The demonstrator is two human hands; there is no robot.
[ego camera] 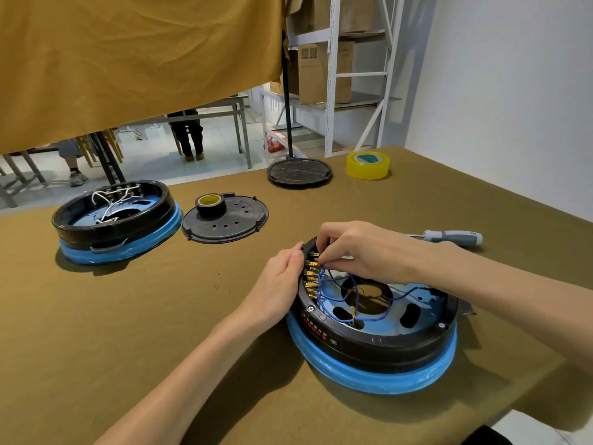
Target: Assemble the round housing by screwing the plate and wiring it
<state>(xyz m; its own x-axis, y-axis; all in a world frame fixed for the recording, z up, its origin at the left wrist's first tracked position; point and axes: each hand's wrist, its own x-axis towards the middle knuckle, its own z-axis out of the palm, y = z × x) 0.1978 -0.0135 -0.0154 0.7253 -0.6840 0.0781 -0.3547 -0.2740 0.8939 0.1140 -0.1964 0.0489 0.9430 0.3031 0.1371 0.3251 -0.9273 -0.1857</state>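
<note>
Right hand, fingers curled, pinches a blue wire end at the top of the brass terminal row. Left hand cups the outer wall of the round housing, bracing it. Housing sits near the desk's front right edge, on a blue base ring. Judged: rigid, fairly heavy shell, best steadied at the rim; wires thin, limp, terminals small and bendable. Take connectors by the crimp. Screwdriver lies just behind; perforated plate well apart, toward the far left.

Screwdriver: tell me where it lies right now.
In the head view, the screwdriver lies flat on the table, right of centre, just beyond the right hand and the near housing.
</note>
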